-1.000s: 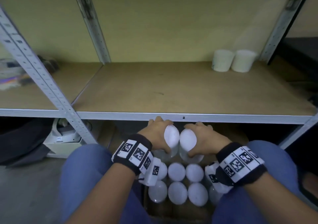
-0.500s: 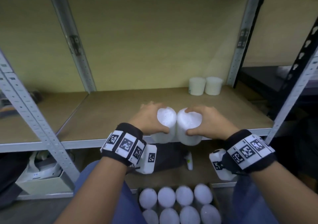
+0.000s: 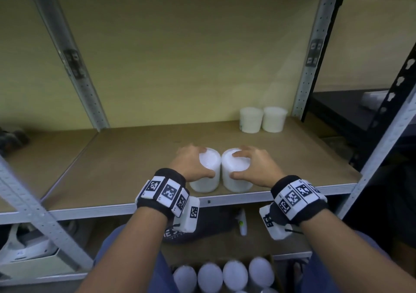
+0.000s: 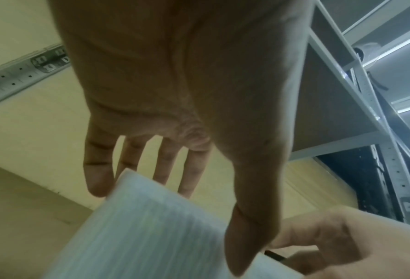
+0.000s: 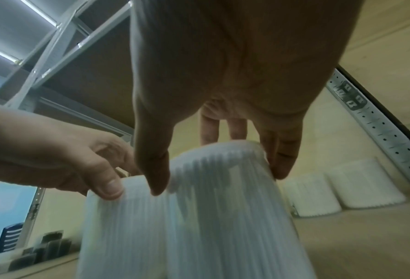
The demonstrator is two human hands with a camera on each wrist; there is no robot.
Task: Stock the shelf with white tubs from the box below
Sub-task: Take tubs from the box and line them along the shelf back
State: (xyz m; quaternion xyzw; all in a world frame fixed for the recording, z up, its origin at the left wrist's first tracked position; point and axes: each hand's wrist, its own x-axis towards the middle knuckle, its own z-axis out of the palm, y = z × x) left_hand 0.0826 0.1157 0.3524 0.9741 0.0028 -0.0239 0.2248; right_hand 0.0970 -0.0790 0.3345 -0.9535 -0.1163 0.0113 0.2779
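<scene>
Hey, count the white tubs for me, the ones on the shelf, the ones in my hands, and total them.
Tubs standing at the back of the shelf: 2
Tubs held in hands: 2
Total: 4

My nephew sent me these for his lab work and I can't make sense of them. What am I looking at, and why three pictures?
No machine here: a person is filling a shelf. One camera sits on the head, and one on each wrist looks along the fingers. The left hand grips one white tub from above, the right hand another tub, side by side near the front edge. Whether they already stand on the board is unclear. Two tubs at the back stand by the right post. More fill the box below.
</scene>
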